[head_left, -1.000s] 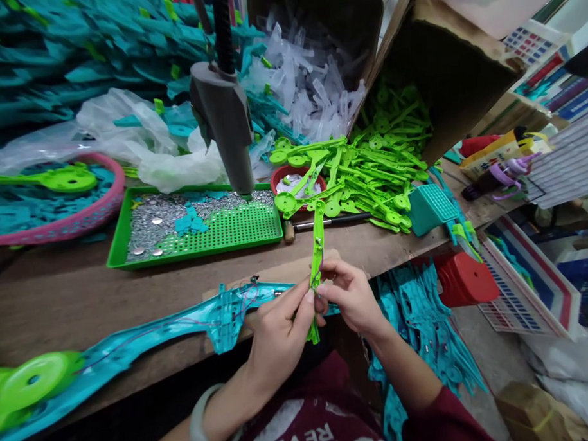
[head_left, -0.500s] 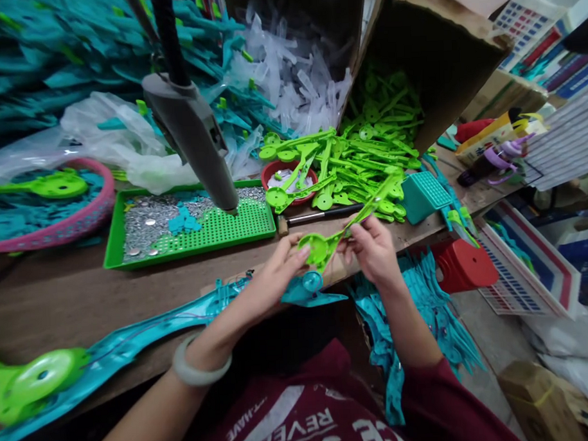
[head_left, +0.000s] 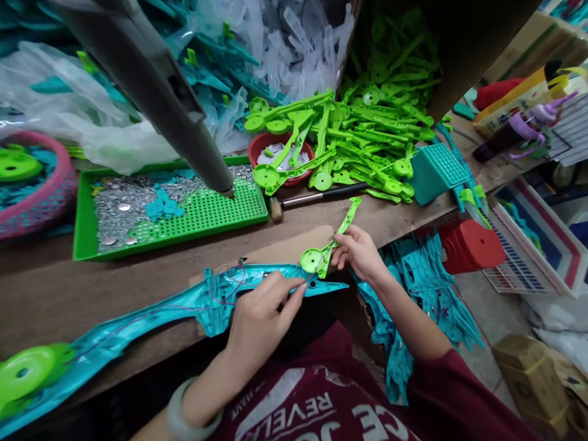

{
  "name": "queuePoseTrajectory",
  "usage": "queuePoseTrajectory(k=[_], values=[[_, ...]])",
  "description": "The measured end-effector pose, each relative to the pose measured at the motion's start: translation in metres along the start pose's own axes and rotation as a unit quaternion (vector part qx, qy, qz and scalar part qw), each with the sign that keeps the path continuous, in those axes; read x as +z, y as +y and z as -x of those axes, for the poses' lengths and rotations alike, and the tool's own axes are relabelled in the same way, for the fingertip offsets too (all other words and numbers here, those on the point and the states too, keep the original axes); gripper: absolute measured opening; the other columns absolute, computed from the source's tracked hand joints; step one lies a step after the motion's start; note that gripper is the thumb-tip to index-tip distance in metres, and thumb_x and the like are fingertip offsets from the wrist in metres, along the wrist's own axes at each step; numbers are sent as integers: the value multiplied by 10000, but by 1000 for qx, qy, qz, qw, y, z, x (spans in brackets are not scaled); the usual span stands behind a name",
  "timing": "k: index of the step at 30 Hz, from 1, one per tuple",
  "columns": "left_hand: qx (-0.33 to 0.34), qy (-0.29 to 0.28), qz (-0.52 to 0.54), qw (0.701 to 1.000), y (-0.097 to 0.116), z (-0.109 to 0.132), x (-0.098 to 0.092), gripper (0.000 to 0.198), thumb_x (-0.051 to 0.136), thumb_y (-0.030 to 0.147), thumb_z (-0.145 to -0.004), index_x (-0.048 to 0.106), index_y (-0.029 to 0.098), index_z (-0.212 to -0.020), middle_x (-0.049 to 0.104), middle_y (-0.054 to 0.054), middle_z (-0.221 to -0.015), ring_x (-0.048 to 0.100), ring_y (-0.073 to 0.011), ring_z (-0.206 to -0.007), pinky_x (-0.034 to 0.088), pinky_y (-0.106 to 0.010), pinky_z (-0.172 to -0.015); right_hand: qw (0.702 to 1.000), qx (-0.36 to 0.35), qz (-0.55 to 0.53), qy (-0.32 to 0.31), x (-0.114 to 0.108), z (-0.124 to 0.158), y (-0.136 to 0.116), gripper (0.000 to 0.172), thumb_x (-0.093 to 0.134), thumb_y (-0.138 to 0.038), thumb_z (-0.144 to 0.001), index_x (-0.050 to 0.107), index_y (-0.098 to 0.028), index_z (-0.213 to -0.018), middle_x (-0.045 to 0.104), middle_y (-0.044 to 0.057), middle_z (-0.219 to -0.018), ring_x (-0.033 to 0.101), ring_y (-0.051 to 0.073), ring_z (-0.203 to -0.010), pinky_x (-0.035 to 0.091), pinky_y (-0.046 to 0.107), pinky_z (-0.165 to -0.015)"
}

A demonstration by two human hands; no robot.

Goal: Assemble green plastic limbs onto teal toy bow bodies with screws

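My right hand point(head_left: 357, 249) grips a lime-green plastic arm point(head_left: 312, 260) with a round cup at its left end, held over the right end of a long turquoise shell point(head_left: 166, 310). Thin wires run along the shell and up to the green piece. My left hand point(head_left: 268, 305), wearing a pale bangle, is just below and left of the cup, thumb and forefinger pinched on a thin wire point(head_left: 310, 278). A large green round part point(head_left: 24, 374) sits on the shell's left end.
Behind are a green tray point(head_left: 212, 226) of small metal pieces, a screwdriver point(head_left: 322, 195), a red bowl point(head_left: 253, 148) and heaped green arms point(head_left: 378, 140). A grey tool point(head_left: 158, 77) hangs over the tray. A turquoise basket point(head_left: 434, 174) stands to the right.
My left hand has left the green piece's cup and moved down to pinch the wire. The green piece has come lower, over the shell, in my right hand. The view has shifted.
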State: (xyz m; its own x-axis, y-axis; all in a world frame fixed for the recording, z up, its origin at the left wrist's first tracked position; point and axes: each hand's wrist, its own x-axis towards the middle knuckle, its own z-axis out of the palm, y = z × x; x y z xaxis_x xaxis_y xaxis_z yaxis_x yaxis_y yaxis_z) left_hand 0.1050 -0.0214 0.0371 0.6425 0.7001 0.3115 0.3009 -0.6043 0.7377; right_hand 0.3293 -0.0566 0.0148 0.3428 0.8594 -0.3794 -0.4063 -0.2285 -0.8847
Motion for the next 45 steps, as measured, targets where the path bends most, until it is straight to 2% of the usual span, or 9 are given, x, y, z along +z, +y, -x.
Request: queuePoseTrajectory(k=[14,17,21,24,26,29,33,38,45], values=[[133,10,-95,986,-20,1,7,111,576,172,-993,672,149,-943,661,-1,-753,621,-114,-622,444,-232,-611,990,33,111,-77,-6,-2,-3,417,700,-477,-800,421,-219,-970,653,-79,-602,648,122,-434,479,174,-362],[132,5,-110,985,-21,2,7,124,573,191,-1001,668,156,-928,655,8,-744,614,-114,-611,439,-241,-611,976,4,217,-30,-7,0,-5,434,678,-481,-824,431,-216,-1063,623,-84,-624,572,104,-410,417,184,-356],[124,-9,-123,985,-20,1,6,161,553,205,-1013,669,161,-908,634,13,-727,611,-116,-607,433,-251,-616,883,-232,402,68,-8,11,-8,372,682,-306,-856,494,-211,-1163,567,-52,-752,517,82,-543,456,207,-512],[108,-13,-138,984,-18,0,5,166,561,210,-1007,664,164,-885,617,12,-717,608,-124,-602,423,-264,-606,788,-353,499,-71,-9,19,-12,125,546,-191,-939,587,-193,-1057,608,55,-961,581,111,-721,509,236,-634],[98,-3,-152,984,-17,-1,3,176,575,211,-996,654,167,-845,601,16,-696,592,-125,-582,407,-271,-586,725,-386,550,-149,-11,21,-14,124,501,-163,-964,618,-176,-1004,614,91,-1009,606,141,-828,531,256,-701],[77,11,-129,989,-13,-3,2,184,578,208,-987,634,168,-816,604,18,-691,587,-116,-581,404,-258,-575,658,-413,602,-186,-16,18,-15,151,489,-182,-994,636,-148,-1006,633,109,-1010,612,163,-888,536,267,-749],[67,4,-69,995,-10,-7,2,184,555,200,-992,622,171,-823,618,19,-704,586,-101,-581,408,-229,-560,622,-400,639,-213,-18,13,-16,214,454,-229,-1031,649,-148,-999,638,101,-1011,597,159,-888,505,257,-744],[94,33,-133,986,-12,-11,5,153,588,170,-966,609,174,-814,610,17,-691,576,-118,-574,418,-254,-567,590,-377,680,-217,-11,11,-21,276,422,-243,-1047,642,-144,-914,621,89,-968,561,159,-844,448,258,-712],[137,2,-162,977,-19,-11,8,128,520,140,-971,581,163,-861,659,-146,-1040,658,-252,-940,529,-376,-831,558,-323,723,-248,0,4,-34,227,426,-254,-1053,636,-177,-1019,588,57,-952,507,151,-793,324,269,-647]])
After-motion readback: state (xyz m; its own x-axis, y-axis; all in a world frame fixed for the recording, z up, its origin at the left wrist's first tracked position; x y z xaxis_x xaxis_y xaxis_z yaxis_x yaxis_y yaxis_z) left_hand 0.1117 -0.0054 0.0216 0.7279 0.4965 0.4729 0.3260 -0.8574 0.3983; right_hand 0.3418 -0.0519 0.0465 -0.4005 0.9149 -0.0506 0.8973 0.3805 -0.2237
